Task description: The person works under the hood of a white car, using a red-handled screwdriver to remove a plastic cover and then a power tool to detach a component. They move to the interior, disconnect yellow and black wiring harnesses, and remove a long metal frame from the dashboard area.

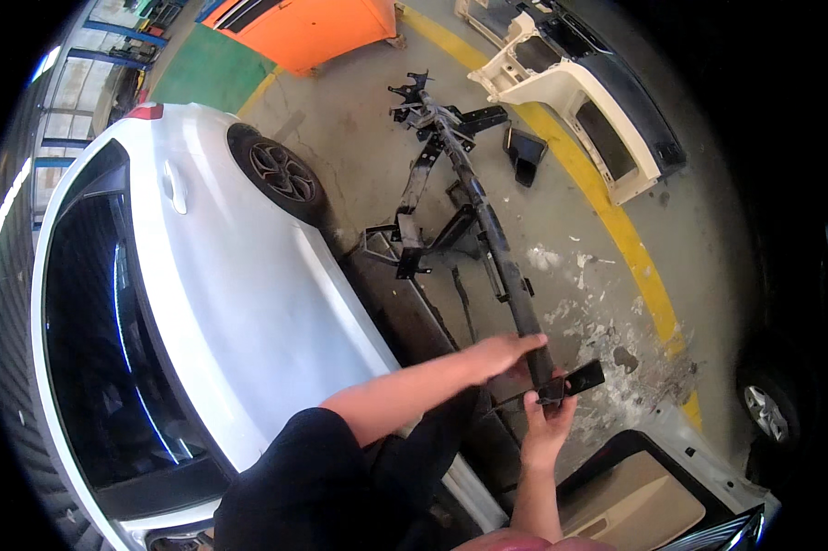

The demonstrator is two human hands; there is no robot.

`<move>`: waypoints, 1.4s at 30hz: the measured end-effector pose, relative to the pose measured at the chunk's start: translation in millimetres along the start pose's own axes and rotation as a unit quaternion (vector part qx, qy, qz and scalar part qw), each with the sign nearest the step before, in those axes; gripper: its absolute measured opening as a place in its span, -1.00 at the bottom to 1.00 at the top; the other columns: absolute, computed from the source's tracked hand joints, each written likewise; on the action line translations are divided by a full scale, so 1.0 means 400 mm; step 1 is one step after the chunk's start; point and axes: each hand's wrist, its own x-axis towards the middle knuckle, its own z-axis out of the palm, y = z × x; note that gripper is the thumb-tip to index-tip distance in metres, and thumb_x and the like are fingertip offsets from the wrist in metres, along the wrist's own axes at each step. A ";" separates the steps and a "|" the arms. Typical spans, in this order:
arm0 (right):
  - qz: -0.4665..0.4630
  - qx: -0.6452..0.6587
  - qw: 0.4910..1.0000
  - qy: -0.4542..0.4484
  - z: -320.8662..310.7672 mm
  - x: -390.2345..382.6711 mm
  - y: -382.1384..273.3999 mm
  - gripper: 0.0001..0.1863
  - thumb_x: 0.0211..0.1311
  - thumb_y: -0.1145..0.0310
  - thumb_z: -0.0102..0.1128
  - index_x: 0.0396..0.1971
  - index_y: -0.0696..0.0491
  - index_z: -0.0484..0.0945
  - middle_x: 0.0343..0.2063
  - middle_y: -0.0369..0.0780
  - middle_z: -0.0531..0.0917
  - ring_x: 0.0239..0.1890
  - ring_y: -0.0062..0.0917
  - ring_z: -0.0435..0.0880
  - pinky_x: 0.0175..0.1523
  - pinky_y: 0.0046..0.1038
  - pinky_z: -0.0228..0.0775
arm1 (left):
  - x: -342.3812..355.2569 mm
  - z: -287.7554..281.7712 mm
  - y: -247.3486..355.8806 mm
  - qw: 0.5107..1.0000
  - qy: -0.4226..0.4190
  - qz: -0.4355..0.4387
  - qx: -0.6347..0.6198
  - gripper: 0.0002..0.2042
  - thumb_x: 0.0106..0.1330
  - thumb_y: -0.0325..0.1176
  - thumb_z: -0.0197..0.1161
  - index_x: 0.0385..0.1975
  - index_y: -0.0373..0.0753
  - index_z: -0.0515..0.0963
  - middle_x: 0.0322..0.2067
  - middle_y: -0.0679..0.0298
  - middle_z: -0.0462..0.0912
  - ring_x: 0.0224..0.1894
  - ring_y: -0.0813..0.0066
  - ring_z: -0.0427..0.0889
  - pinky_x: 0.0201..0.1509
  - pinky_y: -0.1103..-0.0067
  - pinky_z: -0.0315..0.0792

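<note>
A long black metal dashboard crossbeam with several brackets stretches from my hands toward the far middle of the floor. My left hand is closed around the beam close to its near end; some of its fingers are hidden behind the tube. Just below, my right hand grips the beam's near end from underneath, thumb to the left and fingers to the right. A flat black bracket sticks out to the right above that hand.
A white car stands close on the left, its rear wheel facing the beam. A beige and black dashboard lies far right, near a yellow floor line. An orange cabinet is at the back; a door panel, lower right.
</note>
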 end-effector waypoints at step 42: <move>0.136 0.144 0.970 0.141 -0.469 -0.317 0.290 -0.49 0.45 -0.08 0.21 0.26 -0.23 0.36 -0.05 -0.32 0.48 -0.57 -0.57 0.34 -0.47 -0.53 0.27 | 0.420 -0.492 0.162 0.928 0.304 0.126 -0.177 -0.88 0.28 -0.37 0.35 -0.31 -0.15 0.53 -0.40 0.33 0.48 -0.46 0.45 0.49 -0.45 0.50 0.44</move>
